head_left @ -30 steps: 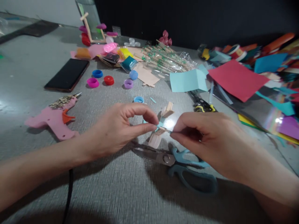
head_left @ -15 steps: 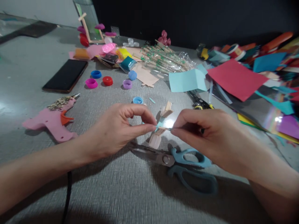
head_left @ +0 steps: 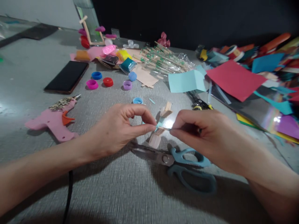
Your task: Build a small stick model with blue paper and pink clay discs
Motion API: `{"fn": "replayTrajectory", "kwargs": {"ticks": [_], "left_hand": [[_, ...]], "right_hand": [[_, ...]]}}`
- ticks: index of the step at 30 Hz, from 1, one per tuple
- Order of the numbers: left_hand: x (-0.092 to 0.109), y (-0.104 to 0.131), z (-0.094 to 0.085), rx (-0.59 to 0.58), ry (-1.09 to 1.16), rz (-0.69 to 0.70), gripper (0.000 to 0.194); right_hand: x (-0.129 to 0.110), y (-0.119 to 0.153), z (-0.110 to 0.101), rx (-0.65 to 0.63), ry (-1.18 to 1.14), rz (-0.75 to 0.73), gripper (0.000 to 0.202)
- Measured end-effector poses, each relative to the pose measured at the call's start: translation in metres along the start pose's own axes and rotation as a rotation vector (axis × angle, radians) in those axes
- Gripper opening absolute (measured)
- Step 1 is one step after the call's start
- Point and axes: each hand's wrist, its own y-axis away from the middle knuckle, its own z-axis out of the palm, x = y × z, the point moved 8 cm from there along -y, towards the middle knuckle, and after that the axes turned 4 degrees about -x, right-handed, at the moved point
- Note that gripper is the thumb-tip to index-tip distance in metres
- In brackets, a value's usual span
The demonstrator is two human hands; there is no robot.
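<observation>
A thin light-blue paper strip stretches between my two hands. My left hand is closed, thumb and forefinger pinching the strip's left end. On the other side, my right hand pinches the right end, which looks darker; its exact tip is hidden by the fingers. Just behind the strip is a small bundle of wooden stick pieces, and in front lies another pale wooden piece. Blue-handled scissors rest on the table right below my hands, blades pointing left.
At left lie a pink glue gun and a phone. Several bottle caps sit mid-table. Behind are wrapped sticks, light-blue paper and red paper. Black-and-yellow pliers-like tool lies beyond my right hand.
Both hands keep nearly the same pinch on the strip. The view has shifted very slightly; nothing was let go or picked up.
</observation>
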Motion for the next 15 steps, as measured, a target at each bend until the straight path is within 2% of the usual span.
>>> {"fn": "replayTrajectory", "kwargs": {"ticks": [9,15], "left_hand": [[0.0008,0.0010,-0.0019,-0.001,-0.010,-0.042,0.006],[0.0026,0.0014,-0.0010,-0.004,-0.012,-0.038,0.006]], "right_hand": [[0.0017,-0.0003,0.0004,-0.028,-0.051,0.059,0.016],[0.0006,0.0019,-0.0043,-0.017,0.000,0.028,0.013]]}}
